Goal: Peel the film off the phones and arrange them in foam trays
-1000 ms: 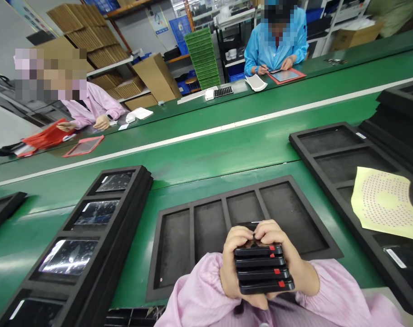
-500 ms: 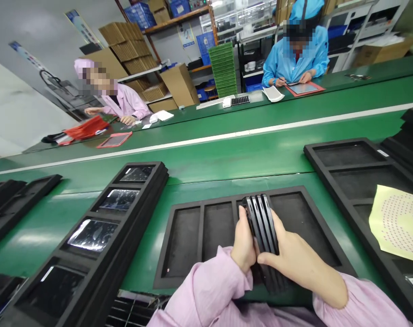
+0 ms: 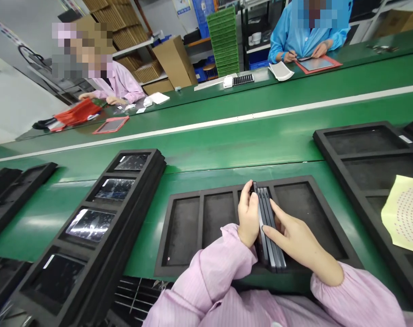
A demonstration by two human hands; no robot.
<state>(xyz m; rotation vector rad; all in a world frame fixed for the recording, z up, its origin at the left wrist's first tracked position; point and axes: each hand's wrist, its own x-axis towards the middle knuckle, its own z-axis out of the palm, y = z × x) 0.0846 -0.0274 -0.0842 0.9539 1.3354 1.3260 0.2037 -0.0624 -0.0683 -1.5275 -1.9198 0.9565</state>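
Note:
Between my two hands, several dark slim smartphones (image 3: pixel 271 247) stand on edge, pressed face to face in one bundle. My left hand (image 3: pixel 248 218) is closed against the bundle's left side, its fingers reaching up near the top end. On the right side my right hand (image 3: pixel 297 238) grips it, with the thumb laid across the phones' edges. Beneath the hands lies a black foam tray (image 3: pixel 185 229) with several compartments; the compartments showing on its left hold nothing. The bundle hides part of the tray's middle.
To the left, a stack of black foam trays (image 3: pixel 100 245) holds glossy screen-like panels. Another black tray (image 3: pixel 359 175) stands at right, with a yellow dotted sheet (image 3: pixel 405 213) on it. Across the green bench (image 3: pixel 206 154), two people work in pink and blue clothing.
The phone bundle has turned slightly and its edges now show lighter. My left fingers have shifted up over its top end. The camera view has tilted down a little.

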